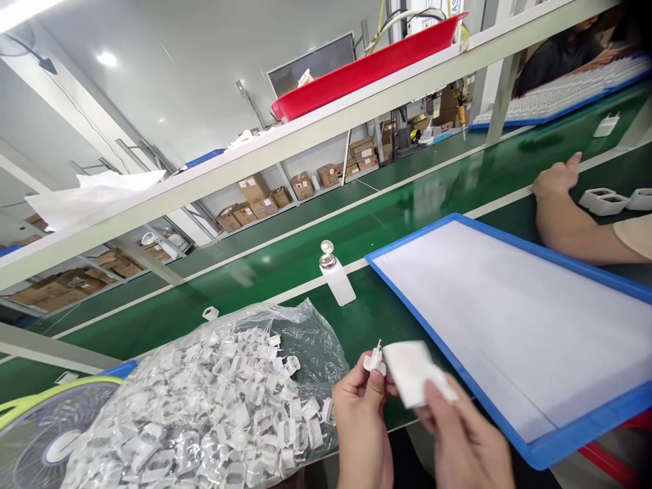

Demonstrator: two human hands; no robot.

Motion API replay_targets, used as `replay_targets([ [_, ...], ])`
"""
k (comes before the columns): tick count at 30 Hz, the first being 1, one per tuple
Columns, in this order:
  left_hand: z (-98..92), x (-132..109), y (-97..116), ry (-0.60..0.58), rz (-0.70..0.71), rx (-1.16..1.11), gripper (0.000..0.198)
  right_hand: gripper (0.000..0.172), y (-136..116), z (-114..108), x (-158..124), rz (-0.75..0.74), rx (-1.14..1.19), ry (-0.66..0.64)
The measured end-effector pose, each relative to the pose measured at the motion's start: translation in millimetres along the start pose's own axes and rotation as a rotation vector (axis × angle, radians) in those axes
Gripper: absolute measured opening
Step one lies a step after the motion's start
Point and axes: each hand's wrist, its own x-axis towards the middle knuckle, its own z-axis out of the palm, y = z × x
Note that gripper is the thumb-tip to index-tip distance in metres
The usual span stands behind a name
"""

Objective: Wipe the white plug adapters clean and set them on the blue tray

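Note:
My left hand pinches a small white plastic plug part with a metal pin sticking up. My right hand holds a folded white cloth pressed against that part. Both hands are low in the view, near the front edge of the green bench. To their left lies a clear plastic bag full of several similar white parts. A white dispenser bottle with a metal top stands behind the hands.
A large blue-framed white tray lies to the right. Another person's arm and hand rest beyond it near white housings. A red bin sits on the overhead shelf. A fan is at lower left.

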Motion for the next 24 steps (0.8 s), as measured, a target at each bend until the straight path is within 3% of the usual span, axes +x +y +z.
replay_targets([
  [1,1.3,-0.8,3.4,-0.030,-0.059,-0.043,0.040,0.047,-2.1,-7.4,7.4,0.045,0.002,0.113],
  [3,2.4,-2.5,9.0,-0.077,-0.167,-0.124,0.039,0.048,-6.8,-18.4,18.8,0.066,-0.056,0.214],
  [5,2.7,-4.1,10.7,-0.086,-0.221,-0.177,0.038,0.047,-11.0,-21.4,22.6,0.044,-0.152,0.135],
  [7,3.0,-5.1,8.3,-0.100,-0.226,-0.181,0.038,0.045,-14.2,-16.4,18.4,-0.003,-0.201,-0.024],
  [9,3.2,-4.9,3.9,-0.117,-0.152,-0.100,0.038,0.040,-16.2,-6.8,10.0,-0.055,-0.196,-0.175],
  [11,2.9,-3.9,0.1,-0.095,0.024,0.086,0.035,0.038,-17.8,2.9,1.9,-0.073,-0.159,-0.244],
  [14,2.8,-2.9,-2.5,-0.016,0.312,0.412,0.020,0.039,-21.3,9.9,-3.5,-0.023,-0.076,-0.214],
  [16,4.2,-3.3,-3.7,0.035,0.426,0.531,0.015,0.040,-24.4,8.4,-2.5,0.006,-0.021,-0.192],
  [20,14.3,0.4,-6.6,0.075,0.569,0.556,0.026,0.043,-28.4,-4.1,4.6,0.015,-0.003,-0.154],
  [24,46.7,21.5,-10.2,-0.107,0.539,0.591,0.033,0.047,-20.0,-27.4,19.1,0.002,-0.090,-0.042],
])
